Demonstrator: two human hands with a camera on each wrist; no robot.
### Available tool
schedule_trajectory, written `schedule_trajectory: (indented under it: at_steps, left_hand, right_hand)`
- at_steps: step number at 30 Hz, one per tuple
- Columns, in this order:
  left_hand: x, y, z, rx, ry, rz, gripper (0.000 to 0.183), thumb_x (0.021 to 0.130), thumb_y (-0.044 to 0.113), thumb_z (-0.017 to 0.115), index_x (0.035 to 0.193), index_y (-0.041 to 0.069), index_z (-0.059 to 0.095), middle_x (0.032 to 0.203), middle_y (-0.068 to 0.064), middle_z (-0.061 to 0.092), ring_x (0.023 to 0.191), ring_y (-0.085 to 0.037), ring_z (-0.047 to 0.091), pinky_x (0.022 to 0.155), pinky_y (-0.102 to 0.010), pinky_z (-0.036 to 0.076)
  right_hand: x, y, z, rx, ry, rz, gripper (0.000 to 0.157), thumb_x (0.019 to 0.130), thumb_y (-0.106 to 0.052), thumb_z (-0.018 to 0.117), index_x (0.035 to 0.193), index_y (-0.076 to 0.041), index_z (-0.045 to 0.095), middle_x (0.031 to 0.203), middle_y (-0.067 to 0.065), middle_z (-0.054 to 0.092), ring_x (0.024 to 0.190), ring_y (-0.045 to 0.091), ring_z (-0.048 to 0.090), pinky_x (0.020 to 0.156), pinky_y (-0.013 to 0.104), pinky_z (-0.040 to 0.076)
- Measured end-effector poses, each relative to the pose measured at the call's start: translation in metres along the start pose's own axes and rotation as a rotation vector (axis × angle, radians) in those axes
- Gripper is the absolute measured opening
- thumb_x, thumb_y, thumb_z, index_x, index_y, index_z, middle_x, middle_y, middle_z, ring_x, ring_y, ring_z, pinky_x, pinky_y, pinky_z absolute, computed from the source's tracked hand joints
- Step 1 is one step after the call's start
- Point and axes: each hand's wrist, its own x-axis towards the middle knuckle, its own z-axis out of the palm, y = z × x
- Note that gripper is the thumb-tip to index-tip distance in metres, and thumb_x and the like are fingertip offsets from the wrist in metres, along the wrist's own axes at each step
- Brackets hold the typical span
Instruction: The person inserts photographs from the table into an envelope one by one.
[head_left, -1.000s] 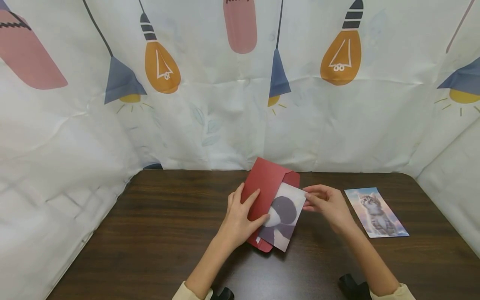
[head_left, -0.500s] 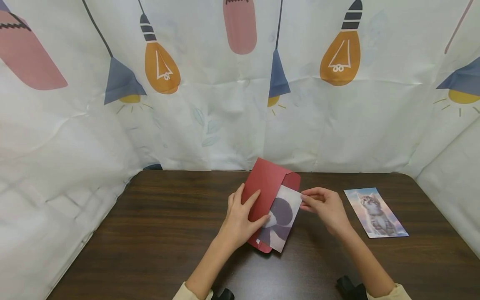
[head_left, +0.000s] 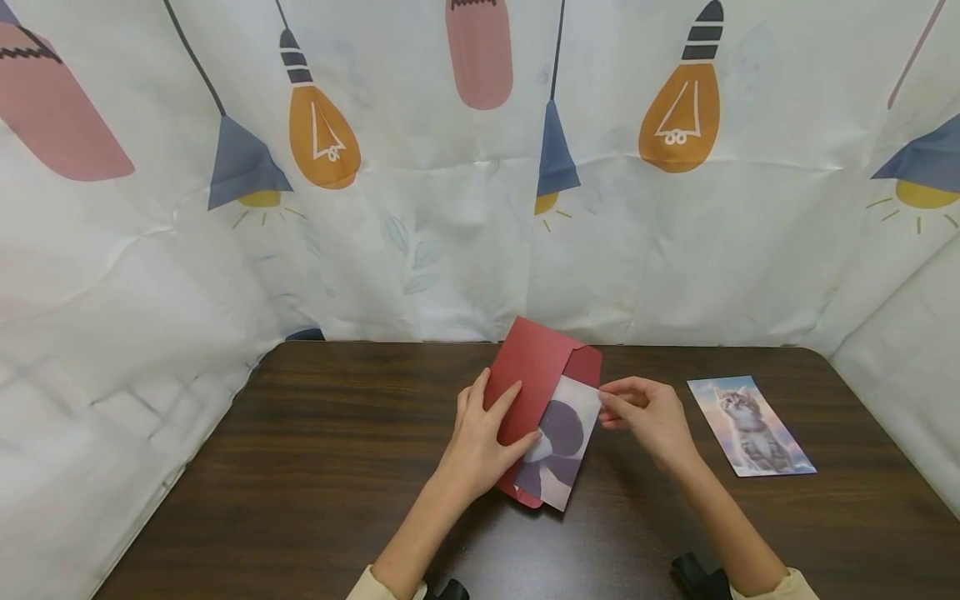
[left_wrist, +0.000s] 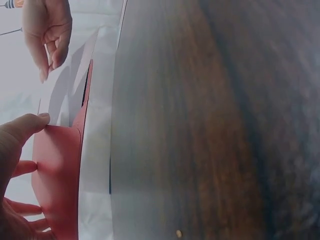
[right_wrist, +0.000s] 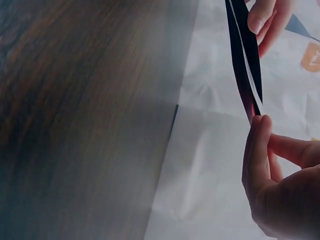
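Note:
A red envelope, tilted above the table, is in my left hand, its fingers spread over one face and its thumb at the opening's edge. Part of a white card with purple-grey shapes sticks out of the envelope's right side; the rest is hidden inside. My right hand pinches that card's upper right edge between thumb and fingers. In the left wrist view the thumb lies where the red envelope meets the card. Seen edge-on in the right wrist view, the right fingertips meet at the card's edge.
A kitten picture card lies flat on the dark wooden table, right of my right hand. Behind the table's far edge hangs a white cloth printed with lamps and bulbs.
The patterned card has shifted left and slightly down, a little deeper into the envelope, with my right hand following it. My left hand and the envelope have barely moved.

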Motion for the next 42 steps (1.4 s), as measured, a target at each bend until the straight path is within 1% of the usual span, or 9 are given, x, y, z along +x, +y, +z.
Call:
schedule_trajectory:
  at_steps: [7, 12, 18, 26, 31, 35, 42]
  left_hand:
    - [-0.001, 0.002, 0.002, 0.006, 0.002, 0.002, 0.070, 0.087, 0.030, 0.088, 0.148, 0.009, 0.061, 0.161, -0.028, 0.035, 0.137, -0.044, 0.040, 0.093, -0.051, 0.060]
    - [-0.001, 0.003, 0.002, 0.009, 0.009, 0.011, 0.070, 0.087, 0.030, 0.088, 0.148, 0.009, 0.061, 0.161, -0.027, 0.035, 0.136, -0.043, 0.040, 0.094, -0.050, 0.060]
    - [-0.002, 0.004, 0.003, 0.003, 0.001, 0.003, 0.070, 0.087, 0.031, 0.088, 0.148, 0.010, 0.061, 0.162, -0.027, 0.035, 0.137, -0.043, 0.039, 0.095, -0.051, 0.059]
    - [-0.002, 0.005, 0.005, 0.006, -0.005, 0.005, 0.070, 0.087, 0.030, 0.088, 0.148, 0.011, 0.061, 0.161, -0.026, 0.035, 0.137, -0.043, 0.039, 0.095, -0.051, 0.059]
    - [-0.002, 0.006, 0.005, 0.011, -0.008, 0.014, 0.070, 0.087, 0.030, 0.088, 0.148, 0.010, 0.061, 0.161, -0.026, 0.035, 0.136, -0.043, 0.040, 0.094, -0.050, 0.059]
    - [-0.002, 0.007, 0.005, 0.011, -0.011, 0.016, 0.070, 0.087, 0.030, 0.088, 0.149, 0.011, 0.060, 0.161, -0.026, 0.035, 0.136, -0.043, 0.040, 0.093, -0.050, 0.060]
    - [-0.002, 0.008, 0.006, 0.007, -0.022, 0.013, 0.071, 0.087, 0.031, 0.088, 0.149, 0.011, 0.060, 0.161, -0.026, 0.035, 0.137, -0.043, 0.040, 0.094, -0.050, 0.060]
  right_hand:
    - [-0.001, 0.001, 0.002, -0.015, 0.009, 0.002, 0.026, 0.100, -0.003, 0.071, 0.119, 0.015, 0.068, 0.092, 0.015, 0.078, 0.069, 0.015, 0.073, 0.065, 0.028, 0.062]
    - [-0.001, 0.001, 0.003, 0.006, 0.001, 0.001, 0.027, 0.100, -0.003, 0.070, 0.119, 0.016, 0.068, 0.092, 0.015, 0.078, 0.068, 0.012, 0.072, 0.066, 0.028, 0.063]
    - [-0.002, 0.001, 0.005, 0.031, -0.009, -0.005, 0.027, 0.100, -0.003, 0.070, 0.118, 0.017, 0.067, 0.088, 0.015, 0.077, 0.067, 0.011, 0.072, 0.066, 0.028, 0.063]
    - [-0.002, 0.001, 0.008, 0.031, 0.011, 0.011, 0.027, 0.100, -0.002, 0.071, 0.120, 0.015, 0.068, 0.092, 0.017, 0.078, 0.068, 0.011, 0.072, 0.066, 0.028, 0.063]
    - [-0.003, 0.002, 0.010, 0.042, 0.008, 0.000, 0.027, 0.100, -0.001, 0.070, 0.120, 0.016, 0.067, 0.094, 0.019, 0.078, 0.069, 0.011, 0.072, 0.066, 0.028, 0.063]
    - [-0.004, 0.002, 0.011, 0.042, 0.012, -0.006, 0.026, 0.100, -0.001, 0.070, 0.119, 0.017, 0.067, 0.093, 0.019, 0.078, 0.068, 0.011, 0.072, 0.066, 0.027, 0.063]
    - [-0.005, 0.001, 0.014, 0.049, 0.029, 0.009, 0.025, 0.100, -0.002, 0.070, 0.118, 0.016, 0.068, 0.090, 0.017, 0.078, 0.067, 0.010, 0.072, 0.066, 0.027, 0.063]
